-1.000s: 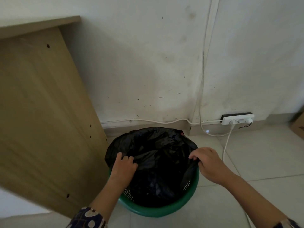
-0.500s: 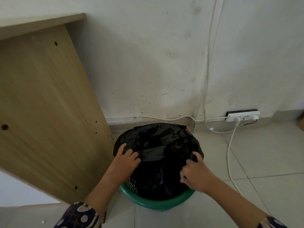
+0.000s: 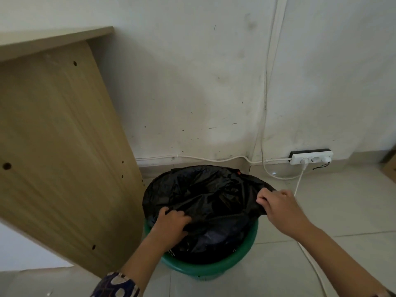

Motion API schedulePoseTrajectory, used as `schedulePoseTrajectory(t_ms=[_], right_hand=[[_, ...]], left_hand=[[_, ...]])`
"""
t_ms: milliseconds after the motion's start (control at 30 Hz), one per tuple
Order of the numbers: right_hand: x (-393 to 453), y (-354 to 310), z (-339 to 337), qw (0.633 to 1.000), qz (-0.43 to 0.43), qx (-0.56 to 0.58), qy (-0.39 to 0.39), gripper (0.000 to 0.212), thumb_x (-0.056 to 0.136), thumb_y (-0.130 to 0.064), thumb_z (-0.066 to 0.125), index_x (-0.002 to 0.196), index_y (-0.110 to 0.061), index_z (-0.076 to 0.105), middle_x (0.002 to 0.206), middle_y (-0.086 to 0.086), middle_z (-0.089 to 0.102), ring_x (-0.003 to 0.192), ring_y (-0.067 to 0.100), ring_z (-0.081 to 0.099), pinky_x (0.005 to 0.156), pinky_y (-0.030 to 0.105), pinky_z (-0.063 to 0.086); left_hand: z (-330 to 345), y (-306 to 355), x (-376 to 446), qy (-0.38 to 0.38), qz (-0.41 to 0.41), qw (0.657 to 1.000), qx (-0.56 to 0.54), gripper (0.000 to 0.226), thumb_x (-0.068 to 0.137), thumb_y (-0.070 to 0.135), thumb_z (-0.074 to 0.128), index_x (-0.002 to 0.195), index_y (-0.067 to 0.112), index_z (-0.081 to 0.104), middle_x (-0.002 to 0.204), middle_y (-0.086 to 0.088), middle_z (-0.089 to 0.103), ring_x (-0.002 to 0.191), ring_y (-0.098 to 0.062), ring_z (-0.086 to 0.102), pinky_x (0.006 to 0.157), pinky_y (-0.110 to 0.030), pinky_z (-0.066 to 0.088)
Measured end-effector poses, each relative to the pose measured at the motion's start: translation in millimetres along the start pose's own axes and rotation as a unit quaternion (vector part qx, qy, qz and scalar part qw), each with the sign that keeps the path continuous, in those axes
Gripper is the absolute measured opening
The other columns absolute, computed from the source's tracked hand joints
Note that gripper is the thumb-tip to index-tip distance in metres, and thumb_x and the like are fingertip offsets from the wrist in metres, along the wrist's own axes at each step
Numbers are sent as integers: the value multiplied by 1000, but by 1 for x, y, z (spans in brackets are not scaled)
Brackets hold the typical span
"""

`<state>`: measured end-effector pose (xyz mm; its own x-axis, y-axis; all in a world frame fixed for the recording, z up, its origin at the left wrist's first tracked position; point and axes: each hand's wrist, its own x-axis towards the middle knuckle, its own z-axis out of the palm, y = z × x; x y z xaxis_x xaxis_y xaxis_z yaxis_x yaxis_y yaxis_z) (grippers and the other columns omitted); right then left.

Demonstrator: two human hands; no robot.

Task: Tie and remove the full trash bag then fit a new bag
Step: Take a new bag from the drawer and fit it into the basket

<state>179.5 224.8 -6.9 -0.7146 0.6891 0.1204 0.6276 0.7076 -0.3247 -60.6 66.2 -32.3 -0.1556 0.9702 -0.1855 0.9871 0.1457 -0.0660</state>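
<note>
Legible text, labels, brands, numbers, signs: I find none. The power strip (image 3: 311, 157) by the wall (image 3: 192, 82) bears no marking I can read from here.

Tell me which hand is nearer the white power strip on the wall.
Right. The right hand grips the black bag's edge just below-left of the power strip; the left hand grips the bag's opposite side.

The bin's (image 3: 211, 270) contents are hidden by the black trash bag (image 3: 205, 196); a cardboard box (image 3: 390, 166) is cut off at the right edge.
</note>
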Motion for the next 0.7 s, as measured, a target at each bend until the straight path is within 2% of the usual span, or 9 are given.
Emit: schedulePoseTrajectory(t_ms=[33, 100, 167, 267, 333, 400, 467, 600, 700], right_hand=[[0, 2, 3, 999, 17, -34, -18, 17, 97, -27, 29, 83, -27, 38, 76, -8, 54, 83, 17, 56, 94, 31, 30], [-4, -5, 5, 1000, 22, -9, -1, 26, 95, -35, 23, 89, -26, 47, 90, -4, 62, 91, 18, 57, 93, 31, 29], [-9, -21, 9, 993, -23, 74, 87, 53, 87, -53, 17, 101, -25, 59, 100, -9, 65, 97, 12, 55, 86, 23, 23], [-22, -45, 17, 986, -128, 104, 34, 72, 79, -75, 17, 115, -29, 58, 107, -21, 55, 107, -2, 42, 97, 24, 16], [-29, -43, 34, 981, -190, 4, 26, 64, 83, -71, 21, 110, -30, 61, 100, -18, 61, 103, 0, 43, 100, 31, 17], [-36, -32, 48, 979, -194, -37, 44, 54, 88, -63, 24, 93, -28, 65, 88, -10, 66, 94, 4, 47, 97, 34, 24], [-47, -21, 59, 981, -185, -23, 58, 51, 90, -60, 25, 87, -25, 62, 87, -4, 63, 91, 8, 50, 94, 33, 27], [-66, -6, 72, 992, -115, 30, 34, 48, 88, -62, 28, 99, -22, 52, 106, 1, 49, 88, 23, 61, 86, 31, 43], [-70, -4, 78, 992, -78, 93, 27, 52, 80, -66, 42, 99, -19, 54, 115, 3, 44, 94, 19, 58, 83, 29, 45]], left_hand=[[-2, -4, -5, 77, 17, 997, -10, 30, 73, 29, 68, 100, 23, 58, 101, 1, 61, 98, -17, 58, 103, -45, 35], [2, -13, -14, 179, 51, 980, -69, 40, 51, 23, 74, 78, 31, 46, 72, 11, 60, 66, -7, 60, 82, -29, 51], [4, -16, -25, 211, 69, 968, -117, 40, 49, 14, 64, 77, 30, 39, 62, 12, 58, 52, -8, 56, 59, -20, 47], [7, -15, -41, 227, 74, 969, -66, 38, 50, 19, 61, 81, 32, 43, 64, 10, 60, 46, -8, 57, 38, -17, 43], [14, -17, -50, 242, 75, 965, -61, 37, 52, 18, 61, 83, 32, 46, 65, 9, 61, 49, -9, 59, 38, -18, 46], [23, -18, -59, 264, 94, 958, -58, 28, 62, 18, 58, 85, 29, 48, 64, 7, 61, 51, -11, 60, 42, -19, 48], [32, -14, -73, 276, 122, 953, -29, 17, 71, 20, 51, 86, 27, 52, 63, 4, 60, 51, -12, 56, 43, -19, 46], [57, -3, -99, 258, 129, 957, 5, 19, 72, 20, 47, 87, 25, 57, 63, 4, 57, 56, -11, 45, 46, -19, 40], [79, -2, -113, 221, 98, 969, -46, 17, 87, 21, 39, 97, 24, 52, 75, 4, 53, 53, -11, 51, 41, -18, 41]])
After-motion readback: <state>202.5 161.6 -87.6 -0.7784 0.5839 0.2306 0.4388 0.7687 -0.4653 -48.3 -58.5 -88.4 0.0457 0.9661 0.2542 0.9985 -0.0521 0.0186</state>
